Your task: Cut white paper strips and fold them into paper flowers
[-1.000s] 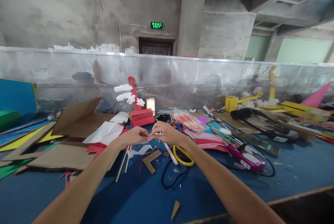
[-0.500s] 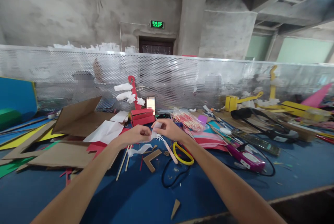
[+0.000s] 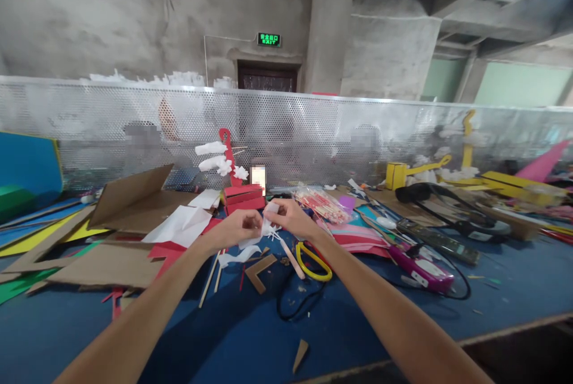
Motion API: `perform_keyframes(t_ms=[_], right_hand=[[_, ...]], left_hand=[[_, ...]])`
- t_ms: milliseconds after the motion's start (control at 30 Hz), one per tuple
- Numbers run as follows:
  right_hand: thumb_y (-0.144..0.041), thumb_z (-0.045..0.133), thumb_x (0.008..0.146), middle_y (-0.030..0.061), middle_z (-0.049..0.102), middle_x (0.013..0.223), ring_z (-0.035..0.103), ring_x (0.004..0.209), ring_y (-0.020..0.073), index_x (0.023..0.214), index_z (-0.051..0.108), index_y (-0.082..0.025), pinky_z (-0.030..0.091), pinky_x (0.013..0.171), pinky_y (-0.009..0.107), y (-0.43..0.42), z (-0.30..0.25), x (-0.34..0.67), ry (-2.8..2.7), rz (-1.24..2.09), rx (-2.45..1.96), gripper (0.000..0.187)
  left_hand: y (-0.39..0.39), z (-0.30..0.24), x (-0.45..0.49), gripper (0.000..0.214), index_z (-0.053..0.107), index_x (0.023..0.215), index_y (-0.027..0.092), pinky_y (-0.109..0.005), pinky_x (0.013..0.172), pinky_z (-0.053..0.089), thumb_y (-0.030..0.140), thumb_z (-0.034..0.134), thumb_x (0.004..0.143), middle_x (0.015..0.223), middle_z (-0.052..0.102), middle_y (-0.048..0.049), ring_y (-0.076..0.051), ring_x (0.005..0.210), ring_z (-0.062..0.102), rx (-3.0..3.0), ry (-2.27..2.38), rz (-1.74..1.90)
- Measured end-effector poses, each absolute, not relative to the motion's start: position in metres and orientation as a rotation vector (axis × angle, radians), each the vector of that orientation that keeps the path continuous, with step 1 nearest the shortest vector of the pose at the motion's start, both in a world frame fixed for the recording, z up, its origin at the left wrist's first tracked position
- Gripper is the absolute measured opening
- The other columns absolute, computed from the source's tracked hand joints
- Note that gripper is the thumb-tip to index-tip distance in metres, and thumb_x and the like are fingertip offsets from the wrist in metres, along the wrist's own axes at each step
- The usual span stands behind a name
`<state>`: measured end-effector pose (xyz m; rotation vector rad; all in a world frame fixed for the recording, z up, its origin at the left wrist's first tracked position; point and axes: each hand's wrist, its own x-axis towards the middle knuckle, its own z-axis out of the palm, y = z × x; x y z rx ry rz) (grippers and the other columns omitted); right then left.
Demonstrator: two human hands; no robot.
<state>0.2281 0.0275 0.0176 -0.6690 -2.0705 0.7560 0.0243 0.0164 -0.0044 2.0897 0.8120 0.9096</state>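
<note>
Both hands (image 3: 264, 224) pinch white paper (image 3: 267, 221) (above blue table (image 3: 340, 324)).

Single view, head-worn. Looks forward and slightly down across the tabletop (image 3: 358, 324). Both forearms enter from the lower edge. Left hand (image 3: 237, 229) and right hand (image 3: 290, 217) sit close, near frame centre. Camera faces the perforated screen (image 3: 313, 127) mid-frame, with the exit sign (image 3: 268, 39) at upper centre.

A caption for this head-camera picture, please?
Left hand and right hand pinch a white paper scrap above a cluttered blue table.
</note>
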Motion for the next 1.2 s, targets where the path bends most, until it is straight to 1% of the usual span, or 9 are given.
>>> perform_keyframes(t_ms=[200, 333, 500, 633, 733, 800, 900, 1033, 1200], right_hand=[[-0.037, 0.06, 0.077, -0.0002, 0.056, 0.066, 0.053, 0.057, 0.0113, 0.079, 0.055, -0.014, 0.04, 0.051, 0.02, 0.031, 0.015, 0.227, -2.017, 0.812, -0.699, 0.023], [-0.033, 0.06, 0.077, 0.0004, 0.057, 0.069, 0.054, 0.058, 0.011, 0.085, 0.057, -0.014, 0.04, 0.05, 0.02, 0.03, 0.015, 0.226, -1.999, 0.857, -0.729, 0.021], [-0.024, 0.059, 0.076, 0.0016, 0.06, 0.072, 0.055, 0.058, 0.0114, 0.095, 0.057, -0.015, 0.043, 0.052, 0.021, 0.033, 0.01, 0.226, -2.007, 0.919, -0.786, 0.021], [-0.02, 0.06, 0.074, 0.004, 0.062, 0.076, 0.057, 0.065, 0.0136, 0.102, 0.058, -0.014, 0.045, 0.057, 0.024, 0.035, 0.007, 0.225, -2.064, 0.84, -0.815, 0.028], [-0.022, 0.061, 0.076, 0.0076, 0.064, 0.09, 0.059, 0.082, 0.0166, 0.1, 0.06, -0.014, 0.047, 0.069, 0.027, 0.034, 0.009, 0.223, -2.067, 0.72, -0.787, 0.025], [-0.025, 0.057, 0.081, 0.0081, 0.065, 0.093, 0.059, 0.085, 0.0172, 0.098, 0.062, -0.014, 0.046, 0.072, 0.028, 0.033, 0.01, 0.222, -2.076, 0.692, -0.784, 0.021], [-0.033, 0.056, 0.084, 0.0076, 0.066, 0.09, 0.06, 0.083, 0.0167, 0.095, 0.064, -0.014, 0.046, 0.072, 0.027, 0.034, 0.009, 0.221, -2.108, 0.718, -0.766, 0.024], [-0.036, 0.067, 0.075, 0.0057, 0.067, 0.085, 0.061, 0.077, 0.0162, 0.094, 0.064, -0.014, 0.047, 0.07, 0.026, 0.035, 0.001, 0.217, -2.141, 0.776, -0.749, 0.03], [-0.026, 0.063, 0.075, 0.0047, 0.068, 0.075, 0.063, 0.07, 0.0158, 0.081, 0.064, -0.013, 0.046, 0.063, 0.023, 0.032, -0.002, 0.212, -2.124, 0.864, -0.762, 0.014]], left_hand=[[0.011, -0.001, 0.029, 0.019, 0.054, 0.087, 0.017, -0.021, 0.06, 0.04, 0.022, 0.065, 0.073, 0.079, 0.056, 0.001, -0.009, 0.063, 0.05, 2.082, 0.782, 1.042], [0.005, 0.003, 0.032, 0.023, 0.059, 0.096, 0.017, -0.024, 0.066, 0.043, 0.022, 0.064, 0.075, 0.081, 0.059, -0.0002, -0.01, 0.068, 0.053, 2.104, 0.782, 1.078], [0.004, 0.003, 0.034, 0.017, 0.067, 0.09, 0.017, -0.025, 0.068, 0.044, 0.026, 0.059, 0.078, 0.083, 0.066, -0.0045, -0.014, 0.073, 0.057, 2.145, 0.899, 1.109], [0.011, 0.0, 0.034, 0.016, 0.066, 0.087, 0.016, -0.024, 0.063, 0.043, 0.025, 0.061, 0.076, 0.075, 0.064, -0.003, -0.014, 0.068, 0.056, 2.053, 0.95, 1.191], [0.015, -0.002, 0.034, 0.015, 0.063, 0.083, 0.015, -0.024, 0.063, 0.043, 0.026, 0.063, 0.073, 0.075, 0.063, -0.0022, -0.013, 0.068, 0.056, 1.913, 0.963, 1.278], [0.017, -0.003, 0.033, 0.017, 0.062, 0.081, 0.014, -0.025, 0.065, 0.044, 0.028, 0.064, 0.072, 0.076, 0.063, -0.0023, -0.014, 0.069, 0.057, 1.817, 0.953, 1.326], [0.019, -0.004, 0.032, 0.021, 0.06, 0.08, 0.014, -0.025, 0.066, 0.045, 0.031, 0.067, 0.07, 0.072, 0.063, -0.0014, -0.013, 0.066, 0.057, 1.694, 0.959, 1.367], [0.023, -0.008, 0.033, 0.021, 0.057, 0.08, 0.014, -0.024, 0.065, 0.045, 0.027, 0.068, 0.067, 0.071, 0.062, -0.0006, -0.013, 0.066, 0.058, 1.639, 0.955, 1.435], [0.024, -0.009, 0.034, 0.024, 0.058, 0.09, 0.015, -0.023, 0.062, 0.045, 0.027, 0.064, 0.07, 0.074, 0.059, -0.0002, -0.013, 0.067, 0.057, 1.724, 0.982, 1.471]])
